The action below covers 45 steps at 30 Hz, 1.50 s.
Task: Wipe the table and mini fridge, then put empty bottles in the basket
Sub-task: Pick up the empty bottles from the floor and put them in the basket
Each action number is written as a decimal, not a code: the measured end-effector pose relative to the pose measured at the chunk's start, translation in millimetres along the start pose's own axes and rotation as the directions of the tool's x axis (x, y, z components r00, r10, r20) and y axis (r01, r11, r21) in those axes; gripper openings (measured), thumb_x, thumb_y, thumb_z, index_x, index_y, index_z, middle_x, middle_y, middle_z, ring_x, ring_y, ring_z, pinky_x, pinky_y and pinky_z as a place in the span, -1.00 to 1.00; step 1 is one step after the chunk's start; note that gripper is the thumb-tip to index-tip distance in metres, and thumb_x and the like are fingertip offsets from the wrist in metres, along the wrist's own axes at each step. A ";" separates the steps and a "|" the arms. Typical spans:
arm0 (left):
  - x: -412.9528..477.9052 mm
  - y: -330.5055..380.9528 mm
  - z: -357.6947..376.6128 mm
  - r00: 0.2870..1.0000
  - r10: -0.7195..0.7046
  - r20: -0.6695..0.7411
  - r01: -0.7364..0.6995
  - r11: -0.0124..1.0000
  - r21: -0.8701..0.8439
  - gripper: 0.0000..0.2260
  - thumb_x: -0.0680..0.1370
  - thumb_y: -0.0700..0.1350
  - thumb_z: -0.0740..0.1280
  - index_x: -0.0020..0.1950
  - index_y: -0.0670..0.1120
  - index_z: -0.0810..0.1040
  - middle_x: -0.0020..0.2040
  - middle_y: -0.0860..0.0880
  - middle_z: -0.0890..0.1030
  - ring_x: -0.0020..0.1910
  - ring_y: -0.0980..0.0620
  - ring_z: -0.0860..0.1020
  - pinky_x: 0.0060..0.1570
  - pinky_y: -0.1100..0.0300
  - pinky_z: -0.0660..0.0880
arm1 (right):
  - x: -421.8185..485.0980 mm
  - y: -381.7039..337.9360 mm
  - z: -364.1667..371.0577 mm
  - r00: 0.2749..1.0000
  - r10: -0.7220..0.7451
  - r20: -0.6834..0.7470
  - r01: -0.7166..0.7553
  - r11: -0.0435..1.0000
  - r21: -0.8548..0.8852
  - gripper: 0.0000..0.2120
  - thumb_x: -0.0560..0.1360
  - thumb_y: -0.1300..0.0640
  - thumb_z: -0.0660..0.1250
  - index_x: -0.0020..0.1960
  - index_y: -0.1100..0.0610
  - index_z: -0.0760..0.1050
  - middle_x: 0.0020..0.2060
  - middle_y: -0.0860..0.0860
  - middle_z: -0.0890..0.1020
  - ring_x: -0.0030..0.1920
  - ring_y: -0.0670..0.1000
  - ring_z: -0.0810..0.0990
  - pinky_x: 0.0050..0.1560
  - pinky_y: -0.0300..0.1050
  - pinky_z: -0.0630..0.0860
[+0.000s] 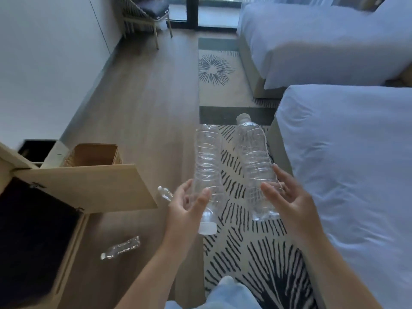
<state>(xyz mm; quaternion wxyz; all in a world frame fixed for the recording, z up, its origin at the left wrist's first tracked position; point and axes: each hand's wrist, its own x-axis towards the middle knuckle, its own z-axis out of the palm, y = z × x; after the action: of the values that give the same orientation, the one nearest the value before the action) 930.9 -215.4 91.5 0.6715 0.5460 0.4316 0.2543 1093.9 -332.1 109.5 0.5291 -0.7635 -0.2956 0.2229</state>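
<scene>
My left hand (187,206) grips a large clear empty bottle (207,161) near its neck, white cap pointing toward me. My right hand (287,197) holds a second large clear bottle (254,161) by its base end, cap pointing away. Both bottles are in the air over the patterned rug. A woven brown basket (95,155) stands on the floor at the left, behind an open wooden door. Two small clear bottles lie on the wood floor: one (121,248) by the cabinet, one (165,193) just left of my left hand.
An open wooden cabinet door (89,188) juts out at the left, with a dark compartment (33,237) below it. Two white beds (347,152) fill the right side. A chair (145,16) stands at the far wall. The black-and-cream rug (245,253) runs along the beds.
</scene>
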 end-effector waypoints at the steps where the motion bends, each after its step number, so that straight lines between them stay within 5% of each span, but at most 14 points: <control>1: 8.0 6.6 18.0 1.000 -0.001 0.005 0.001 1.000 -0.002 -0.34 0.25 0.23 0.38 0.31 0.07 0.34 0.08 -0.02 0.58 0.06 0.02 0.58 0.13 -0.06 0.48 | 13.3 1.7 -12.6 1.000 -0.005 -0.007 0.005 1.000 0.013 -0.30 0.23 -0.28 0.32 0.34 -0.13 0.34 -0.07 -0.17 0.63 -0.13 -0.25 0.61 -0.24 -0.44 0.49; 10: 81.7 30.7 95.2 0.999 0.018 -0.051 -0.012 0.994 0.111 -0.35 0.21 0.30 0.38 0.25 0.19 0.32 0.07 -0.03 0.60 0.04 0.01 0.58 0.09 -0.03 0.50 | 112.4 19.8 -57.7 1.000 0.000 0.006 0.000 0.996 0.088 -0.31 0.24 -0.26 0.31 0.34 -0.16 0.28 0.00 -0.10 0.60 -0.10 -0.24 0.60 -0.26 -0.45 0.49; 15: 145.3 40.9 106.2 0.999 0.007 -0.053 0.000 0.991 0.133 -0.31 0.22 0.31 0.42 0.28 0.16 0.34 0.04 -0.02 0.61 0.03 0.02 0.59 0.05 0.03 0.51 | 177.6 32.9 -61.3 0.999 0.029 -0.020 -0.027 0.995 0.101 -0.33 0.29 -0.19 0.32 0.36 -0.09 0.29 -0.24 -0.27 0.66 -0.23 -0.09 0.64 -0.41 -0.32 0.53; 18: 200.1 51.5 110.4 0.998 0.002 -0.061 0.004 0.995 0.095 -0.37 0.26 0.25 0.45 0.27 0.15 0.34 0.04 -0.04 0.61 0.02 0.00 0.60 0.03 -0.01 0.53 | 231.9 31.9 -55.8 0.999 0.033 -0.016 -0.032 0.997 0.065 -0.33 0.28 -0.23 0.32 0.36 -0.13 0.29 -0.12 0.01 0.67 -0.12 0.12 0.62 -0.22 -0.05 0.62; 22: 282.8 81.0 119.2 0.998 0.027 -0.062 -0.025 0.999 0.031 -0.40 0.27 0.19 0.44 0.25 0.12 0.34 0.07 -0.11 0.60 0.01 -0.05 0.60 0.01 -0.02 0.53 | 316.9 18.4 -43.9 1.000 0.002 0.012 -0.002 1.000 0.010 -0.27 0.23 -0.27 0.32 0.37 -0.15 0.27 0.05 -0.04 0.61 -0.08 -0.22 0.61 -0.19 -0.37 0.53; 26: 350.9 116.6 115.5 0.992 0.081 -0.099 -0.077 0.996 0.045 -0.42 0.28 0.26 0.43 0.23 0.20 0.32 0.05 0.00 0.61 0.01 0.01 0.60 0.00 0.02 0.53 | 397.1 -7.4 -25.5 0.995 -0.037 0.090 0.039 0.999 -0.021 -0.28 0.23 -0.26 0.34 0.35 -0.20 0.24 0.10 0.00 0.59 -0.08 -0.21 0.61 -0.22 -0.38 0.53; 30: 392.0 127.3 100.4 0.979 0.138 -0.151 -0.107 0.974 0.199 -0.39 0.26 0.34 0.29 0.27 0.28 0.24 0.03 0.24 0.52 -0.04 0.28 0.52 -0.19 0.33 0.42 | 459.3 -21.5 0.6 0.986 -0.084 0.145 0.091 0.995 -0.043 -0.28 0.21 -0.25 0.36 0.34 -0.21 0.23 0.14 0.06 0.57 -0.03 -0.10 0.62 -0.13 -0.27 0.59; 38: 464.4 122.6 70.2 0.917 0.048 -0.397 -0.005 0.994 0.107 -0.48 0.28 0.28 0.32 0.20 0.27 0.28 -0.01 0.22 0.56 -0.09 0.36 0.53 -0.19 0.34 0.41 | 557.5 -28.2 71.4 0.917 -0.088 0.390 0.108 0.994 -0.028 -0.25 0.20 -0.26 0.37 0.35 -0.17 0.25 0.12 0.06 0.60 0.05 -0.01 0.61 0.07 0.03 0.56; 42: 514.6 129.9 62.0 0.864 0.034 -0.503 -0.006 0.998 0.058 -0.44 0.31 0.27 0.35 0.26 0.19 0.33 0.05 0.16 0.59 -0.02 0.21 0.58 -0.04 0.14 0.53 | 628.1 -33.8 106.3 0.881 -0.084 0.466 0.087 0.996 0.015 -0.27 0.18 -0.25 0.38 0.32 -0.21 0.28 0.14 0.02 0.58 0.02 -0.10 0.61 -0.06 -0.27 0.57; 45: 557.2 146.7 58.1 0.818 0.020 -0.575 -0.032 0.999 -0.011 -0.35 0.29 0.30 0.40 0.31 0.12 0.35 0.08 0.12 0.60 -0.02 0.22 0.59 -0.07 0.19 0.53 | 688.2 -44.9 130.5 0.843 -0.096 0.529 0.101 0.995 0.020 -0.25 0.18 -0.25 0.38 0.34 -0.16 0.31 0.14 0.03 0.58 0.02 -0.08 0.60 -0.09 -0.29 0.54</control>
<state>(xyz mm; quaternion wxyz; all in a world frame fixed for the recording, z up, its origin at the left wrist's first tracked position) 1277.3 247.9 64.9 0.5121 0.4429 0.6039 0.4206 1498.6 241.0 88.3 0.4345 -0.6588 -0.4696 0.3959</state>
